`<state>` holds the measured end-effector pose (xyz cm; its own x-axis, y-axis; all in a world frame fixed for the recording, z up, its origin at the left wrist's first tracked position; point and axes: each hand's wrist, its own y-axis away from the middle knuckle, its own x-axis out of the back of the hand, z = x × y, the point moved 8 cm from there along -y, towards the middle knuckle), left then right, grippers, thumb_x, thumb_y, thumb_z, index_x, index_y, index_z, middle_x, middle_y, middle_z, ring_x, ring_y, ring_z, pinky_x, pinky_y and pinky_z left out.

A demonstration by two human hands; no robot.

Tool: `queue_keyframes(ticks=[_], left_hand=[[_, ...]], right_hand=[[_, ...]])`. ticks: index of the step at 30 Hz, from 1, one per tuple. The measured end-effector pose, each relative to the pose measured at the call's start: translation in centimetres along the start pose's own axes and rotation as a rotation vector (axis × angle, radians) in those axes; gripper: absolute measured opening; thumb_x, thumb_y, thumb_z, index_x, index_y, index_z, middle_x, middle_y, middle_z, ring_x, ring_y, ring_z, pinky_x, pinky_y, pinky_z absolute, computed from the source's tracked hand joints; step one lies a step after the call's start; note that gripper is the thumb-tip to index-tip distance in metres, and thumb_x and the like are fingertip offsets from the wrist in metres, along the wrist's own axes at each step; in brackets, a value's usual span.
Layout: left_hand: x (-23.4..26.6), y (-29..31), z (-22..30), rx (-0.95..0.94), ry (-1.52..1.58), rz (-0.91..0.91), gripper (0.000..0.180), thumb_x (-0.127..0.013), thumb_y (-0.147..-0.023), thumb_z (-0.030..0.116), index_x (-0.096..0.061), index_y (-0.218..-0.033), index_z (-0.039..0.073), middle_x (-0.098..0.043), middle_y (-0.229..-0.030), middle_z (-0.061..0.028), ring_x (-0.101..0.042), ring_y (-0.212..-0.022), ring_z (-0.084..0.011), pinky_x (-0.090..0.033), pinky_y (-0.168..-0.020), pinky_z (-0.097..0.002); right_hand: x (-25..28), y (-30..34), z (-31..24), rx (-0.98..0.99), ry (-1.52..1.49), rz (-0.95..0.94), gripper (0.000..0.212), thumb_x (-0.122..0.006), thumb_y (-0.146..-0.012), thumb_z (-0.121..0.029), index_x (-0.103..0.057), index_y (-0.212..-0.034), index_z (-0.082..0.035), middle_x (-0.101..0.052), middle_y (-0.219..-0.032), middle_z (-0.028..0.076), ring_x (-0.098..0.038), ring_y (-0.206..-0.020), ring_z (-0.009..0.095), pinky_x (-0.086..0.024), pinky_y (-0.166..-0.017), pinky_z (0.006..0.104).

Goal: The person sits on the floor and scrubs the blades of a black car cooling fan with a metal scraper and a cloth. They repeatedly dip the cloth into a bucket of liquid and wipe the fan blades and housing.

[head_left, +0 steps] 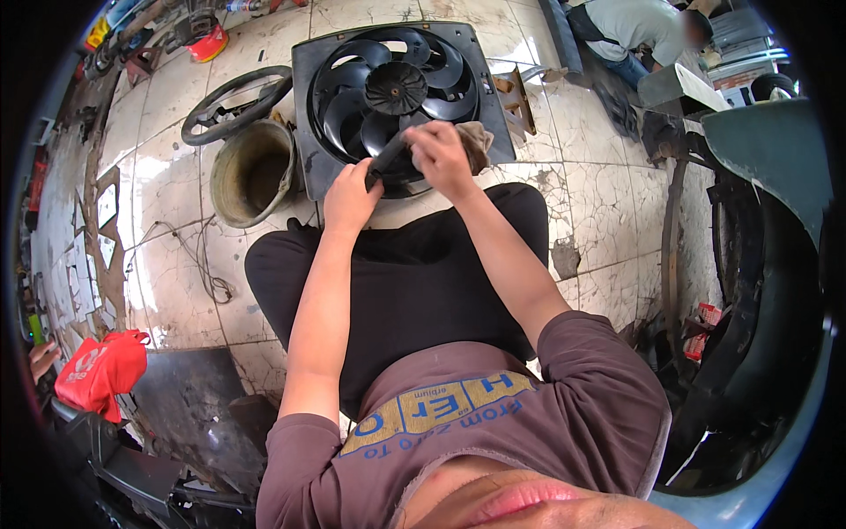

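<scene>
A radiator fan (330,66) in a square black shroud lies flat on the tiles in front of my knees, its round ribbed hub in the middle. Over the shroud's near edge, my left hand (352,196) is closed around the lower end of a dark, bar-shaped piece (388,160). My right hand (438,159) has its fingers curled at the upper end of that piece. Slight blur hides exactly how those fingers grip. A crumpled brownish rag (476,146) shows just beyond my right hand, over the shroud's near right side.
Left of the shroud stand a worn bucket (253,176) and a steering wheel (236,104). A thin cable (210,273) lies on the tiles. A red bag (100,375) is at the lower left. At right are a car body panel (775,145) and a crouching person (630,31).
</scene>
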<state>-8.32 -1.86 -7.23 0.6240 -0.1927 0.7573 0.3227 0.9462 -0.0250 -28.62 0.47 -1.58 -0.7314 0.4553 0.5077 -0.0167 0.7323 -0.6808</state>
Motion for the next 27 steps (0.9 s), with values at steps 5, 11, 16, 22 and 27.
queue_keyframes(ticks=[5, 11, 16, 22, 27], left_hand=[[-0.4, -0.5, 0.8, -0.094, -0.068, 0.016, 0.045, -0.080, -0.091, 0.022, -0.070, -0.135, 0.013, -0.065, -0.110, -0.0083, -0.069, -0.110, -0.0295, -0.058, -0.090, -0.0451], [-0.7, -1.2, -0.2, -0.083, -0.122, 0.044, 0.044, -0.081, -0.092, 0.023, -0.071, -0.134, 0.013, -0.064, -0.109, -0.0069, -0.069, -0.108, -0.0286, -0.059, -0.088, -0.0438], [-0.8, -1.4, 0.3, -0.139, -0.106, 0.059, 0.046, -0.081, -0.091, 0.023, -0.070, -0.135, 0.013, -0.064, -0.108, -0.0066, -0.069, -0.106, -0.0279, -0.059, -0.088, -0.0430], [-0.8, -1.2, 0.1, -0.153, -0.138, 0.051, 0.046, -0.082, -0.090, 0.022, -0.071, -0.133, 0.012, -0.063, -0.107, -0.0058, -0.069, -0.105, -0.0273, -0.059, -0.086, -0.0429], [-1.1, -1.3, 0.1, -0.127, -0.110, 0.045, 0.047, -0.080, -0.092, 0.024, -0.068, -0.136, 0.013, -0.064, -0.110, -0.0067, -0.068, -0.110, -0.0291, -0.057, -0.090, -0.0438]], right_hand=[[-2.0, -0.6, 1.9, -0.038, 0.218, -0.023, 0.025, -0.076, -0.083, -0.001, -0.080, -0.106, -0.012, -0.065, -0.103, 0.011, -0.065, -0.096, 0.034, -0.054, -0.084, 0.0446], [-4.2, 0.2, 1.3, -0.039, 0.048, -0.169, 0.029, -0.082, -0.082, -0.001, -0.079, -0.110, -0.009, -0.065, -0.098, 0.012, -0.067, -0.094, 0.033, -0.055, -0.082, 0.0434], [-2.7, -0.6, 3.8, -0.197, 0.195, -0.062, 0.023, -0.080, -0.086, -0.004, -0.079, -0.108, -0.008, -0.066, -0.095, 0.012, -0.067, -0.093, 0.033, -0.055, -0.081, 0.0428], [-4.8, 0.6, 0.7, -0.016, 0.050, -0.177, 0.021, -0.081, -0.082, -0.005, -0.079, -0.102, -0.010, -0.065, -0.095, 0.008, -0.067, -0.091, 0.031, -0.055, -0.080, 0.0432], [-2.9, -0.4, 4.1, -0.162, 0.169, -0.046, 0.018, -0.078, -0.085, -0.004, -0.079, -0.101, -0.011, -0.066, -0.091, 0.007, -0.068, -0.090, 0.032, -0.056, -0.078, 0.0431]])
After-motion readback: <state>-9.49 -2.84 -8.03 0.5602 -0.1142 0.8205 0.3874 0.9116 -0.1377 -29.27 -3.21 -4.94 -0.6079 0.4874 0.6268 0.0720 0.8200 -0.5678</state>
